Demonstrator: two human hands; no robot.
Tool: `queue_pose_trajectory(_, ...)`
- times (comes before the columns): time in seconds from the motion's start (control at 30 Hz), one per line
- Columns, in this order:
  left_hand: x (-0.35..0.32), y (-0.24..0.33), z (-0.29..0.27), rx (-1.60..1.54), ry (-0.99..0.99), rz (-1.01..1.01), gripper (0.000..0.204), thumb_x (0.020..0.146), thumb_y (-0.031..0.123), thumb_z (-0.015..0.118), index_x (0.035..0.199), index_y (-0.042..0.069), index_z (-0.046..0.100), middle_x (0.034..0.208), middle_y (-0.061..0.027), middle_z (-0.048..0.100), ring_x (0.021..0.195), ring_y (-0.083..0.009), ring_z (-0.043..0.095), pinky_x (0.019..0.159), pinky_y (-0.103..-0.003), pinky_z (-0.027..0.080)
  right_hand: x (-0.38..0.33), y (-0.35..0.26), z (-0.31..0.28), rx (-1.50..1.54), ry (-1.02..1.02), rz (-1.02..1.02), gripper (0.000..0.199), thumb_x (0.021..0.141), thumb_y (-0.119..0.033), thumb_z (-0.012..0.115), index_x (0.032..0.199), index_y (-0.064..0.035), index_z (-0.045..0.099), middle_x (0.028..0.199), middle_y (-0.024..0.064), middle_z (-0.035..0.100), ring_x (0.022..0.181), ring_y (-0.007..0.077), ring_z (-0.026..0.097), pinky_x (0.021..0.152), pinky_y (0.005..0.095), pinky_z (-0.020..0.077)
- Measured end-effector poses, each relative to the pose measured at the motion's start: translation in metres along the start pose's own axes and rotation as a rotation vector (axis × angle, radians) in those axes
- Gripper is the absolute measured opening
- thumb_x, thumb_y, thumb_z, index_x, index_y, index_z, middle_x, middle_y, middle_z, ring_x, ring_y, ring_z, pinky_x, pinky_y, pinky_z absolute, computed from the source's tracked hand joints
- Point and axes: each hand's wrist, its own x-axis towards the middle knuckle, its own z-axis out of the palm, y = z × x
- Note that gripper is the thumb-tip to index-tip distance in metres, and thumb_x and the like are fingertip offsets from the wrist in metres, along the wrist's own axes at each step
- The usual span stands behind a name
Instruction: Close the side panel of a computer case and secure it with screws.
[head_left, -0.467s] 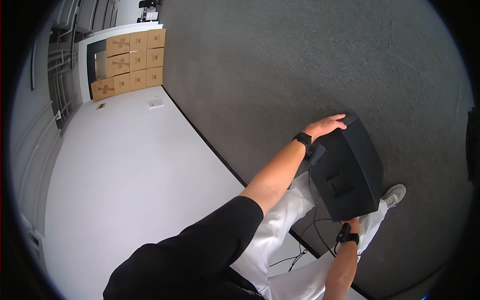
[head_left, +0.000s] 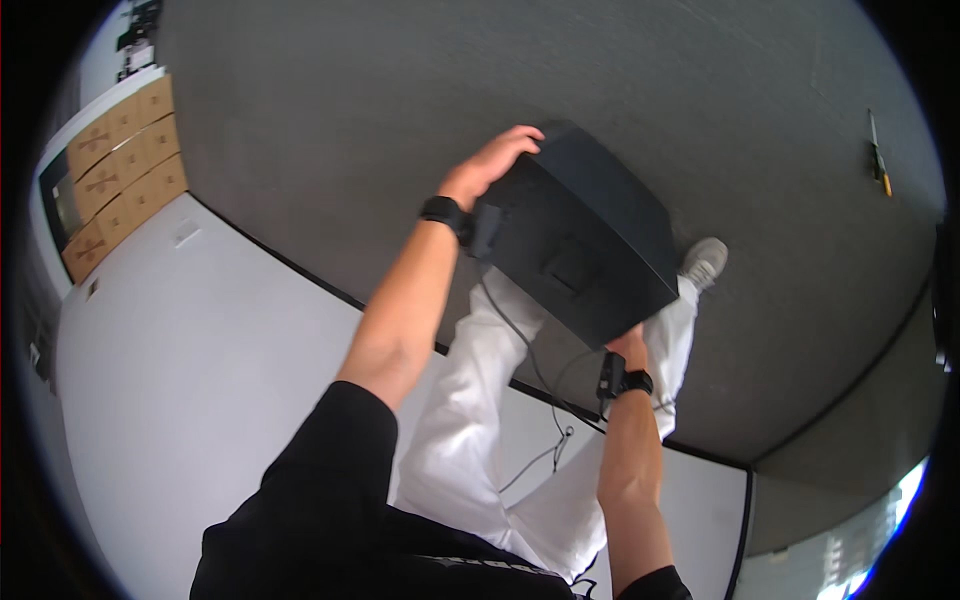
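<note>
A large black box-shaped cabinet [head_left: 590, 235], like a loudspeaker with a recessed grip in its side, is tilted in front of my legs. My left hand [head_left: 495, 160] grips its far left end, fingers curled over the top edge. At the near right end, my right hand [head_left: 630, 345] supports the lower corner; its fingers are mostly hidden beneath the cabinet. Each wrist wears a black strap with a small device, and a thin dark cable [head_left: 515, 325] runs down from the left one. Whether the cabinet touches the floor cannot be made out.
Grey floor [head_left: 330, 120] spreads ahead. My shoe [head_left: 705, 260] stands just right of the cabinet. A screwdriver-like tool with a yellow end [head_left: 880, 165] lies far right. Stacked cardboard boxes [head_left: 125, 165] stand far left, by a white wall [head_left: 200, 350]. Dark cables [head_left: 560, 445] hang between my legs.
The view has swung to the right, so cabinet and hands appear farther left and higher. The tool on the floor has come into view. Both hands keep their hold on the cabinet.
</note>
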Motion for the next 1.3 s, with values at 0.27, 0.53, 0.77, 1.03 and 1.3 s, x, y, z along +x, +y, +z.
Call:
queue_pose_trajectory(0.27,-0.082,-0.014,-0.004,-0.456,0.103,-0.148,0.036,0.089,0.03,0.054,0.122,0.018,0.06,0.122,-0.0048,0.054,0.116,-0.0183,0.048,0.099,-0.032,0.039,-0.084,-0.043,0.052,-0.328,0.029,-0.287,0.078,0.096,-0.066,0.039,0.142,-0.0033,0.047,0.139,0.0127,0.056,0.121,0.0314,0.058,0.103,0.0478,0.0472)
queue_pose_trajectory(0.53,-0.196,-0.004,-0.049,-0.726,0.25,-0.016,0.03,0.089,0.023,0.052,0.115,0.014,0.064,0.122,-0.0005,0.055,0.118,-0.016,0.047,0.105,-0.027,0.031,-0.21,-0.047,0.125,-0.635,0.234,-0.414,0.056,0.094,-0.044,0.05,0.122,0.0044,0.06,0.107,0.0188,0.068,0.09,0.0299,0.07,0.077,0.0412,0.0594)
queue_pose_trajectory(0.77,-0.252,0.046,-0.048,-0.801,0.299,0.01,0.031,0.088,0.022,0.051,0.114,0.014,0.066,0.125,-0.0002,0.056,0.122,-0.0151,0.047,0.103,-0.03,0.036,-0.323,-0.058,0.174,-0.933,0.013,-0.694,0.044,0.09,-0.034,0.061,0.1,0.0082,0.069,0.087,0.0144,0.071,0.07,0.0226,0.069,0.061,0.0345,0.0567)
queue_pose_trajectory(1.03,-0.257,0.017,-0.038,-1.025,0.283,0.038,0.026,0.088,0.021,0.051,0.109,0.014,0.066,0.118,-0.0015,0.058,0.113,-0.0148,0.053,0.095,-0.028,0.042,-0.323,-0.065,0.194,-1.061,0.185,-0.635,0.039,0.089,-0.03,0.064,0.101,0.0075,0.069,0.086,0.0149,0.071,0.072,0.0237,0.07,0.062,0.0339,0.0563)
queue_pose_trajectory(1.3,-0.263,-0.07,-0.047,-1.136,0.375,0.092,0.03,0.094,0.026,0.048,0.118,0.014,0.063,0.111,-0.0039,0.061,0.104,-0.0164,0.058,0.086,-0.032,0.049,-0.311,-0.025,0.255,-1.071,0.318,-0.474,0.047,0.096,-0.037,0.05,0.118,0.0021,0.065,0.111,0.0163,0.07,0.09,0.0267,0.071,0.076,0.0386,0.0575)
